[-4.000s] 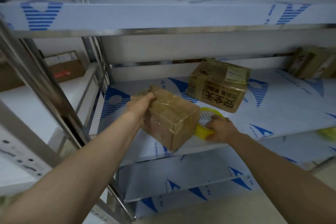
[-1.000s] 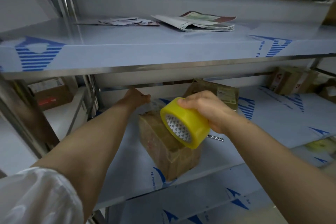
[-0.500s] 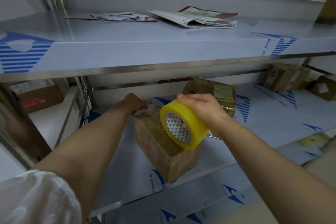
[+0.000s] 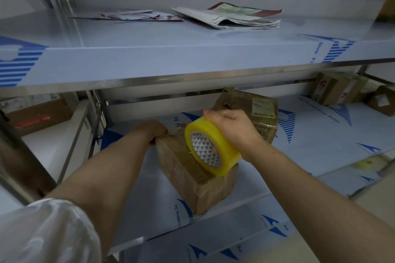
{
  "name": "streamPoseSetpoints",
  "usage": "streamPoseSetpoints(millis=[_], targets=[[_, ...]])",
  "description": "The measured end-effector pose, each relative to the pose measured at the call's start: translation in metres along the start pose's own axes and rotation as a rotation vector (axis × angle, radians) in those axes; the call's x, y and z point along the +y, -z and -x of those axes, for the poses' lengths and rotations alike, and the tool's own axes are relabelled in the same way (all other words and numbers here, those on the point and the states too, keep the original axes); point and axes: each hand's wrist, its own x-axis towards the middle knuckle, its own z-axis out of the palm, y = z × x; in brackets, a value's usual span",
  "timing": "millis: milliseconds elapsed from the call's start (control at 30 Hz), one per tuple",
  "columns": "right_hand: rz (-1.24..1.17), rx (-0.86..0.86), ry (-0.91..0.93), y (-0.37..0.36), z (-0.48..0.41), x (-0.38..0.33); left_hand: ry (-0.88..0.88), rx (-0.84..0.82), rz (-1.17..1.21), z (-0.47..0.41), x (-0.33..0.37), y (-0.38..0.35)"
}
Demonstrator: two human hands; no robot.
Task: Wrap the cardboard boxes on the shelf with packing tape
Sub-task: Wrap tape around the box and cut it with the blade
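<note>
A brown cardboard box (image 4: 188, 179), glossy with tape, sits on the middle shelf (image 4: 320, 151) near its front edge. My left hand (image 4: 152, 130) grips the box's far left corner. My right hand (image 4: 233, 128) holds a yellow roll of packing tape (image 4: 210, 148) from above, pressed against the box's top. A second cardboard box (image 4: 256, 109) with a pale label stands tilted just behind, partly hidden by my right hand.
The upper shelf (image 4: 192, 57) overhangs close above my hands and carries folded newspapers (image 4: 233, 17) and loose papers (image 4: 132, 15). More boxes (image 4: 339, 89) sit at the back right, another box (image 4: 36, 113) on the left rack. A steel upright (image 4: 98, 111) stands left of the box.
The tape roll has slid slightly back along the box's top with my right hand. My left hand has settled lower onto the box's far corner. The view shifted a little.
</note>
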Motion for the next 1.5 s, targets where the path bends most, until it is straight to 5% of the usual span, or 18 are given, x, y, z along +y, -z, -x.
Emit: streamPoseSetpoints(millis=[133, 300, 600, 900, 1500], targets=[[0.005, -0.003, -0.020, 0.000, -0.004, 0.000, -0.161, 0.225, 0.014, 0.003, 0.012, 0.002], [0.055, -0.004, -0.039, -0.003, -0.008, -0.002, -0.211, 0.052, -0.013, 0.018, 0.016, -0.006], [-0.064, -0.072, -0.063, 0.011, -0.002, 0.003, -0.270, -0.006, 0.413, 0.039, -0.012, -0.014], [-0.293, -0.121, -0.200, 0.014, 0.023, 0.020, -0.229, 0.024, 0.365, 0.044, -0.002, -0.013], [0.047, -0.008, -0.217, 0.055, 0.082, 0.018, -0.311, 0.128, 0.241, 0.050, 0.013, -0.023]])
